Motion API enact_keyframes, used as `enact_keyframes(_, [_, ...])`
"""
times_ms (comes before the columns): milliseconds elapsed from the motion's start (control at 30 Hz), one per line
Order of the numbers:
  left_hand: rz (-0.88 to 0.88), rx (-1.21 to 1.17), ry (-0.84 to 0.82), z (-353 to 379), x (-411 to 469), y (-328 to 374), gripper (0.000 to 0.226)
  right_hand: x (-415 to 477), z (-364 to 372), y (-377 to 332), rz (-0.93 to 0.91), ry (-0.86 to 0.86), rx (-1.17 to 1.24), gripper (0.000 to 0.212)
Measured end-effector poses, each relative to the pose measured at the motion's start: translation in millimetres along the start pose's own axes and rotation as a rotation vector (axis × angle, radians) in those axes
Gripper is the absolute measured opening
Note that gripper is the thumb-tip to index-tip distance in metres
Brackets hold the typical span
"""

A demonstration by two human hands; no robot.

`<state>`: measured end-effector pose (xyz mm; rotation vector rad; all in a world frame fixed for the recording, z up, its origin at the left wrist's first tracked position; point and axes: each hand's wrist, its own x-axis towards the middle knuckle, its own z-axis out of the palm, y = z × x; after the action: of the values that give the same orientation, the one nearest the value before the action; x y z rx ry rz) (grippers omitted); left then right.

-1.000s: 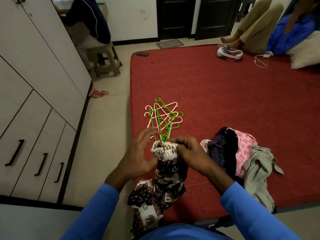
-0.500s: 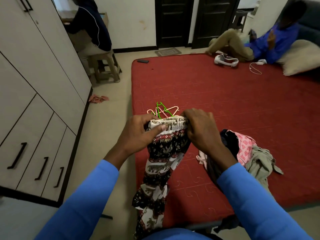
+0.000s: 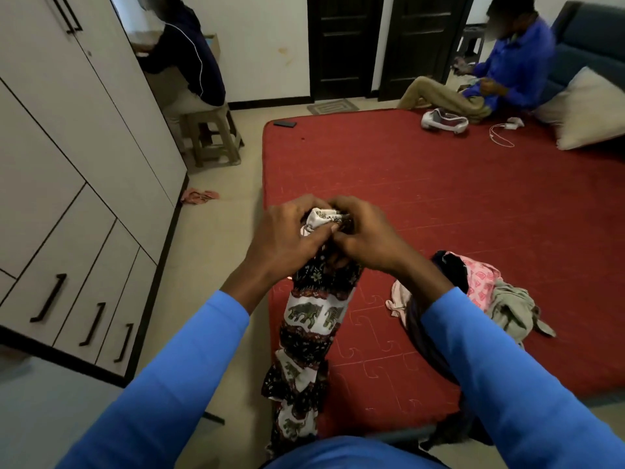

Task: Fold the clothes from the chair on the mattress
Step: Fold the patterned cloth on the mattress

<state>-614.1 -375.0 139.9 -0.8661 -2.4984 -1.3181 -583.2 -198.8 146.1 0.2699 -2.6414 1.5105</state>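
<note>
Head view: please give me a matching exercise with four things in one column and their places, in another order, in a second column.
Things:
1. elephant-print garment
2. black phone
3. pink slippers
4. clothes pile

Places:
A. on the floor beside the wardrobe
B. gripped by the left hand and the right hand
C. on the mattress, at its far left corner
D. on the mattress, toward its near edge

Pairs: 1-B, 2-C, 3-A, 4-D
</note>
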Motion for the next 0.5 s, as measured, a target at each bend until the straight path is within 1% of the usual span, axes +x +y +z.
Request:
enact_keyframes(67, [-0.078,-0.153,-0.002,2.9,-8.7,-4.3,0.036,2.2,0.1,3.7,-0.083,0.138,-0.189,0.030])
enact_keyframes(100, [-0.126,-0.146,-0.035,6.0,-15.4,-9.8,0.042,2.5,-0.4,4.7,-0.098,0.197,-0.212,0.028])
enact_keyframes(133, [-0.184,-0.083,-0.102,10.5,-23.2,-18.6,0.047,3.0,-2.2,5.4,-0.092,0.246,-0.175,0.027])
enact_keyframes(200, [-0.332,0.030,-0.337,22.5,-42.7,-47.4,0.051,3.0,-8.2,3.3,-0.080,0.322,-0.002,0.031])
enact_keyframes(233, [-0.392,0.039,-0.456,28.7,-53.0,-61.8,0.045,2.9,-12.2,1.3,-0.089,0.359,0.093,0.032])
enact_keyframes(267, [-0.437,0.015,-0.529,34.9,-62.8,-74.0,0.037,3.2,-15.6,-1.7,-0.102,0.390,0.169,0.034])
enact_keyframes(300, [-0.469,-0.046,-0.550,39.7,-71.5,-81.9,0.031,2.9,-18.8,-4.8,-0.114,0.401,0.241,0.034])
enact_keyframes(367, [-0.513,-0.173,-0.504,45.0,-82.0,-84.9,0.032,2.0,-23.1,-9.3,-0.135,0.409,0.333,0.034])
enact_keyframes(400, [-0.533,-0.200,-0.462,45.6,-82.9,-84.0,0.032,2.1,-25.0,-8.9,-0.140,0.422,0.345,0.034])
enact_keyframes(433, [-0.547,-0.170,-0.395,45.1,-82.1,-83.1,0.028,3.0,-27.6,-6.5,-0.139,0.444,0.349,0.035])
enact_keyframes(467, [-0.537,-0.079,-0.299,41.9,-80.0,-82.5,0.020,4.2,-31.4,-4.2,-0.128,0.480,0.351,0.036])
enact_keyframes(500, [-0.504,0.033,-0.167,36.2,-77.7,-82.2,0.017,5.4,-37.1,-2.5,-0.118,0.527,0.359,0.037])
